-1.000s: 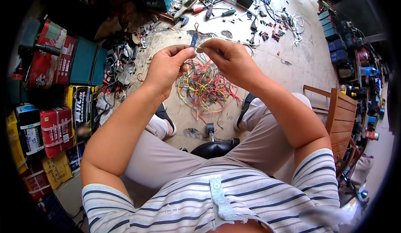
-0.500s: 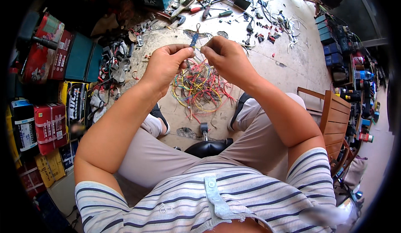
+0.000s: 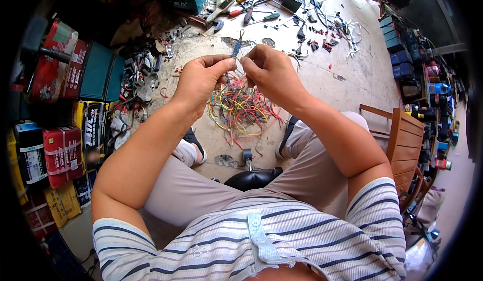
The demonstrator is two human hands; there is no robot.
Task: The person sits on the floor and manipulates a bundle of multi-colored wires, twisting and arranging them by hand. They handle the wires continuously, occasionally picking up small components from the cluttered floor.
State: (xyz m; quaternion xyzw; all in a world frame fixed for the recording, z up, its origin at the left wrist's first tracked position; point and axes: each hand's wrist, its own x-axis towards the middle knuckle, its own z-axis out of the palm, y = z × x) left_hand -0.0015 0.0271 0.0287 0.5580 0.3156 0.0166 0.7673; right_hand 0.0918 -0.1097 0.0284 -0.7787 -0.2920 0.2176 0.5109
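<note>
A narrow blue braided strip (image 3: 235, 49) with a thin loop at its top sticks up from my left hand (image 3: 204, 77). Thumb and fingers of that hand pinch its lower end. My right hand (image 3: 272, 72) is closed in a pinch close beside it, with a thin yellow strand showing between the two hands; the fingers hide most of what it grips. Below both hands, a loose heap of thin coloured wires (image 3: 241, 111), red, yellow, green and dark, lies on the floor between my feet.
Screwdrivers (image 3: 271, 16), a brush (image 3: 220, 10) and other tools lie at the far side. Scraps and cut cables (image 3: 347, 31) are scattered far right. Stacked boxes (image 3: 63, 155) line the left; a wooden chair (image 3: 405, 142) stands at right. A black seat (image 3: 251, 179) shows between my legs.
My right hand has drawn slightly closer to the left, and the yellow strand between them looks shorter. The left hand keeps its pinch on the braided strip. The view has shifted slightly.
</note>
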